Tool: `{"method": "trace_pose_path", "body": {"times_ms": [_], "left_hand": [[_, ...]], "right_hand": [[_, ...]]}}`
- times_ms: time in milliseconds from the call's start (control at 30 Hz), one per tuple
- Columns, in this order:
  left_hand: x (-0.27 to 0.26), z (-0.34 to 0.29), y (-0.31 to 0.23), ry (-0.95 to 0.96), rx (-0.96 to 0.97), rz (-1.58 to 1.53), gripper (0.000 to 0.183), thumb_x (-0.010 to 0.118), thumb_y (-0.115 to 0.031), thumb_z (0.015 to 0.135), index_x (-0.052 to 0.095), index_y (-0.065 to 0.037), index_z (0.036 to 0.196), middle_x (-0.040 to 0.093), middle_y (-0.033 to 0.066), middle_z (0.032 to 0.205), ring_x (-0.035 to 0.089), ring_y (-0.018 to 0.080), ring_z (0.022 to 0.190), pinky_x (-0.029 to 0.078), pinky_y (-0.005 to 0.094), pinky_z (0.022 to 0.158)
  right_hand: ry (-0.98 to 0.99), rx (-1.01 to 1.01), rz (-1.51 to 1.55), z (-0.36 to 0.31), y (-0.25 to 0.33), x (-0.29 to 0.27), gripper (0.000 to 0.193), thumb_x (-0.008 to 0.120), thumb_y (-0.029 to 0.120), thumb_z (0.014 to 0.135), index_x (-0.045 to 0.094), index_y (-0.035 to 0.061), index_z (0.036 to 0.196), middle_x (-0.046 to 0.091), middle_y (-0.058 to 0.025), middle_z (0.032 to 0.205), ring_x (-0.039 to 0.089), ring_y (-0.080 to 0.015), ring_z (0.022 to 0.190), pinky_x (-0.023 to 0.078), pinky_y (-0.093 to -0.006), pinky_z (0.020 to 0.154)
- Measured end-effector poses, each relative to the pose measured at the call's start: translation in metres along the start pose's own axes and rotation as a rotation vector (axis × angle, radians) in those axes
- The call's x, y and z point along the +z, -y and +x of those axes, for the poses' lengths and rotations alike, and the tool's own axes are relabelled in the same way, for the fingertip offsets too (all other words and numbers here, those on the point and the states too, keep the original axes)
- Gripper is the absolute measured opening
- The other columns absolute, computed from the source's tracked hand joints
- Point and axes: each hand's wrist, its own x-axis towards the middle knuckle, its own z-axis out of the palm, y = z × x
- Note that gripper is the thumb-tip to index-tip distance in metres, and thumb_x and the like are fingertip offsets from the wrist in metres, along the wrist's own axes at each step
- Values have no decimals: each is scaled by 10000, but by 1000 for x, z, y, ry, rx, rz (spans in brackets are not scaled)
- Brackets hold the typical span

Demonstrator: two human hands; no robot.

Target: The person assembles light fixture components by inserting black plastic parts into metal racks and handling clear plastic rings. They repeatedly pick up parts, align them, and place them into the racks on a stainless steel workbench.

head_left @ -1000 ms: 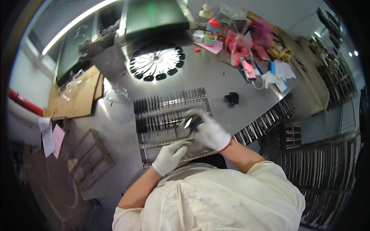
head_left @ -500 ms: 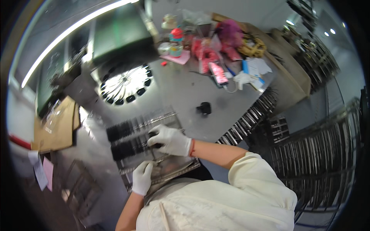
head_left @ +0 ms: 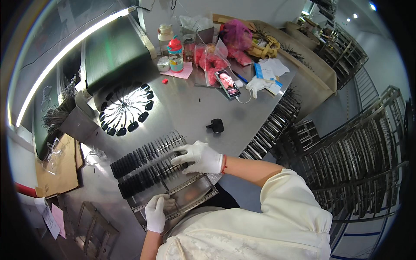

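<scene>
My right hand (head_left: 201, 157), in a white glove, reaches over the right end of a metal rack (head_left: 193, 198), its fingers apart among the thin upright pins. Black oval pieces (head_left: 138, 183) stand closely packed in two rows on the rack's left part; toward the right the pins look bare. A dark bit shows beneath the right fingers, too covered to name. My left hand (head_left: 156, 213), gloved too, is curled over the rack's near rail at its left side. Beyond the right hand, a loose black piece (head_left: 215, 126) lies on the metal table (head_left: 182, 108).
A ring of black pieces on wires (head_left: 125, 108) lies on a bright round patch at the back left. Behind are bottles (head_left: 175, 54), a bag of red items (head_left: 211, 58) and a lit phone (head_left: 227, 84). Cardboard (head_left: 58, 167) lies left; loaded racks (head_left: 355, 164) stand at right.
My right hand has moved to the right along the rack, its fingers now spread wider. The left hand stays at the near rail. The whole view has shifted and become sharper.
</scene>
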Motion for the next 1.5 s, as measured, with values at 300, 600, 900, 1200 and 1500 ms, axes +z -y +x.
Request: {"method": "trace_pose_path", "body": {"times_ms": [300, 600, 900, 1200, 1500], "left_hand": [[1, -7, -42, -122, 153, 203, 221, 533, -125, 1056, 707, 10, 1049, 725, 79, 758, 670, 112, 664, 513, 245, 623], [56, 72, -78, 118, 1042, 1325, 747, 770, -359, 826, 512, -21, 1440, 456, 180, 1547, 394, 369, 1456, 304, 615, 1169], [-51, 22, -78, 34, 681, 1643, 804, 770, -366, 814, 473, 2, 1464, 450, 185, 1554, 401, 341, 1459, 243, 622, 1205], [-107, 30, -127, -321, 644, 1282, 827, 812, -205, 790, 440, 14, 1495, 487, 210, 1518, 428, 378, 1435, 307, 473, 1209], [29, 129, -130, 161, 813, 1617, 683, 626, -465, 965, 472, -53, 1487, 524, 160, 1496, 452, 331, 1421, 329, 561, 1176]], "right_hand": [[45, 42, -382, -23, 0, -22, 664, 780, 455, 797, 615, 251, 1407, 592, -191, 1404, 653, -348, 1147, 538, -466, 923], [5, 177, -575, -29, 30, -21, 736, 718, 501, 870, 528, 154, 1491, 520, -173, 1491, 520, -317, 1343, 425, -492, 1091], [211, 95, -45, -80, 101, 56, 413, 671, 416, 918, 644, 73, 1147, 699, -142, 901, 706, -371, 800, 571, -474, 699], [226, -2, -210, -6, 119, -14, 460, 615, 539, 949, 691, 86, 932, 703, -90, 790, 720, -319, 716, 577, -438, 625], [195, 111, -168, -16, 137, 9, 359, 676, 453, 912, 687, 97, 865, 719, -110, 797, 731, -333, 742, 572, -463, 661]]}}
